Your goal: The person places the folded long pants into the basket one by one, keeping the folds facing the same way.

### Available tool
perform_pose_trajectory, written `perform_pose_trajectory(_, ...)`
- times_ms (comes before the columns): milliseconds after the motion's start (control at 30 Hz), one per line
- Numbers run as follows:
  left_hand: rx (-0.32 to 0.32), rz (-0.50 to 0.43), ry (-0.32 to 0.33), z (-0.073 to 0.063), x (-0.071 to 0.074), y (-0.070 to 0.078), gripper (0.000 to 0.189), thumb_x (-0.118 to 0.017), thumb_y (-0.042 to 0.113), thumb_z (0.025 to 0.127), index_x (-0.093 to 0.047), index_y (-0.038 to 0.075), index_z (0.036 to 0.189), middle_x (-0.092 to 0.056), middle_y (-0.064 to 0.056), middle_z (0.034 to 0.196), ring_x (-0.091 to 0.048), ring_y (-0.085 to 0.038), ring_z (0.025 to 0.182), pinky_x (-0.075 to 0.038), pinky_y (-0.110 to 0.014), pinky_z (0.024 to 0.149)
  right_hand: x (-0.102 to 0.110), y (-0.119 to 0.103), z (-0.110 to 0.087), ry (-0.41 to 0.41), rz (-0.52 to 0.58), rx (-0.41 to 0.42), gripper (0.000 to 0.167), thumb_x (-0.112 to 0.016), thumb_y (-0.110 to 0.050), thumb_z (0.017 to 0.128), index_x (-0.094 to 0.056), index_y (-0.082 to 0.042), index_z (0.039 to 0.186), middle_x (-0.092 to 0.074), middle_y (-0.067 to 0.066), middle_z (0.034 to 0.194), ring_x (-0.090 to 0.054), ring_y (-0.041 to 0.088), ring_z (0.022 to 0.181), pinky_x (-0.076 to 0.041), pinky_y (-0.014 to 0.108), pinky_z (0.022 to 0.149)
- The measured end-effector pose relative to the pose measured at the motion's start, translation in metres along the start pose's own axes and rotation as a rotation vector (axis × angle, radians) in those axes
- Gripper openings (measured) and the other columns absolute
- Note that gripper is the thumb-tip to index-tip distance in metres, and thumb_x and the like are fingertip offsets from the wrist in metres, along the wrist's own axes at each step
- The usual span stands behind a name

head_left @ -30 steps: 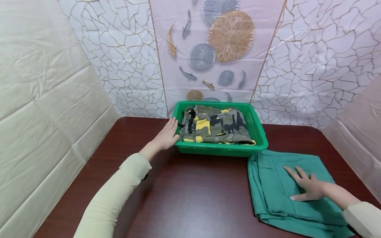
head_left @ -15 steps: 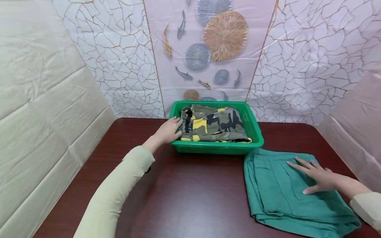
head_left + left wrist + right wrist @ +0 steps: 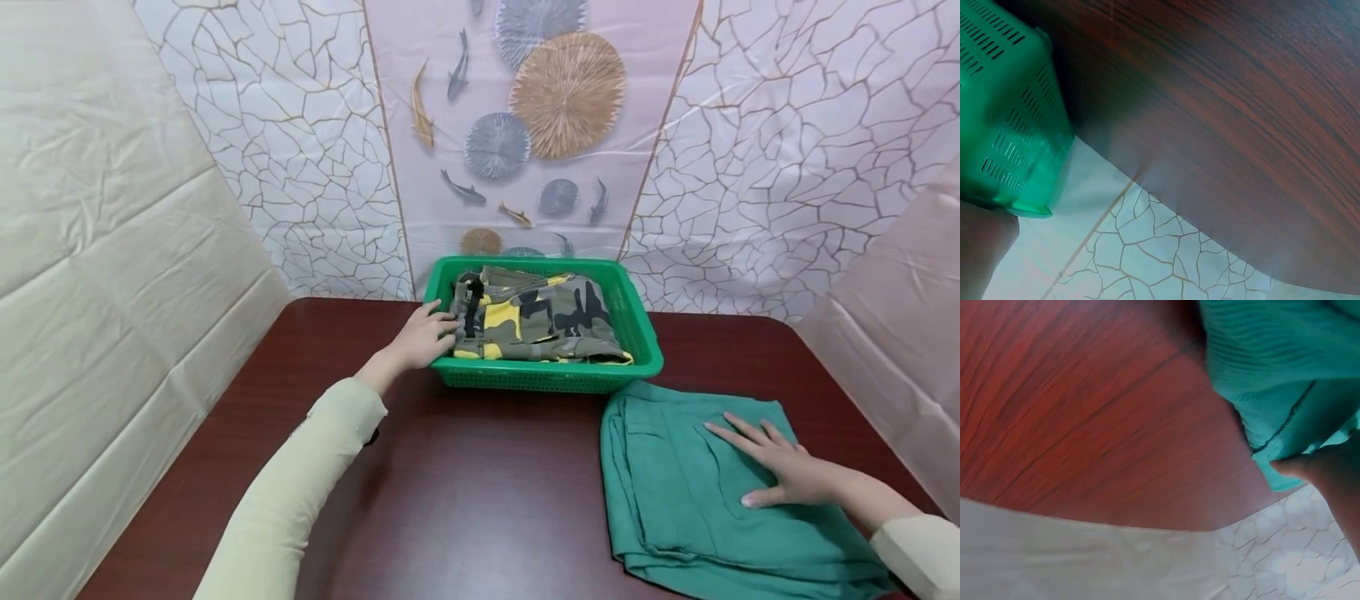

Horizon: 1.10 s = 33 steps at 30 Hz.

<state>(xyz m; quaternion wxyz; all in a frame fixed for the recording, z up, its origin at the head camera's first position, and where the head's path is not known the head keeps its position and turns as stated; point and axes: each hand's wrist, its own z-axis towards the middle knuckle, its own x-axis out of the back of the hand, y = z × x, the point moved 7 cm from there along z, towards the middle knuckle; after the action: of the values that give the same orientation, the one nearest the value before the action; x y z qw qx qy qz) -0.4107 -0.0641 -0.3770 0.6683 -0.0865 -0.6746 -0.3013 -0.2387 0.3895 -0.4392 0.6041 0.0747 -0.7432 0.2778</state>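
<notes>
A green plastic basket (image 3: 540,377) with slotted walls stands at the back of the table. Inside it lies a folded camouflage garment (image 3: 536,321) in grey, black and yellow. My left hand (image 3: 420,337) rests on the basket's left rim, its fingers reaching over the edge; only part of that hand (image 3: 985,247) shows in the left wrist view. Front right of the basket is a folded teal garment (image 3: 675,492) with stitched pocket seams. My right hand (image 3: 787,471) rests on top of it, fingers spread. The right wrist view shows this hand (image 3: 1329,472) against the teal fabric (image 3: 1272,356).
The dark reddish-brown table (image 3: 487,483) has rounded back corners. Behind it hangs a patterned backdrop (image 3: 300,150) with crackle lines, fish and round motifs. Pale fabric walls (image 3: 112,250) close in both sides. The teal garment's back corner meets the basket's front right corner.
The teal garment has shifted slightly left under my right hand, relative to the basket. My left fingers have moved from the basket's outer side to over its rim. The head view has turned a little.
</notes>
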Motion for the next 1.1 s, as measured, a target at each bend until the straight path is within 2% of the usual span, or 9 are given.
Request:
perform_pose_trajectory(267,-0.020,0.007,0.006,-0.001,0.000,0.002,0.041,-0.034,0.024,0.099,-0.060,0.010,0.128,-0.055,-0.012,0.134,-0.014,-0.035,0.145,-0.008,-0.048,0.119,-0.010,-0.037,0.016,-0.022,-0.003,-0.004,0.097,-0.071,-0.048,0.076,-0.014,-0.031,0.152,-0.014,0.027,0.151,-0.020,0.067,0.120,-0.026,0.082,0.076)
perform_pose_trajectory(633,-0.035,0.022,0.012,-0.001,0.000,0.004,0.039,-0.035,0.023,0.100,-0.062,0.011,0.126,-0.058,-0.011,0.130,-0.017,-0.036,0.144,-0.009,-0.049,0.119,-0.025,-0.086,0.047,-0.179,0.098,-0.065,0.100,-0.068,-0.053,0.076,-0.009,-0.029,0.153,-0.004,0.029,0.153,-0.004,0.070,0.126,-0.018,0.082,0.086)
perform_pose_trajectory(867,-0.034,0.027,0.007,-0.001,-0.001,0.002,0.039,-0.035,0.023,0.100,-0.063,0.011,0.125,-0.058,-0.010,0.130,-0.017,-0.035,0.144,-0.008,-0.048,0.119,-0.030,-0.115,0.067,-0.182,0.079,-0.037,0.101,-0.069,-0.053,0.075,-0.009,-0.030,0.153,-0.004,0.027,0.154,-0.005,0.071,0.125,-0.020,0.081,0.087)
perform_pose_trajectory(1100,-0.043,0.033,0.007,-0.002,0.001,0.005,0.039,-0.035,0.021,0.100,-0.063,0.009,0.124,-0.059,-0.012,0.130,-0.020,-0.036,0.143,-0.009,-0.048,0.119,-0.036,-0.141,0.090,-0.190,0.051,-0.022,0.102,-0.069,-0.055,0.074,-0.013,-0.023,0.152,-0.005,0.026,0.155,-0.007,0.069,0.127,-0.022,0.080,0.088)
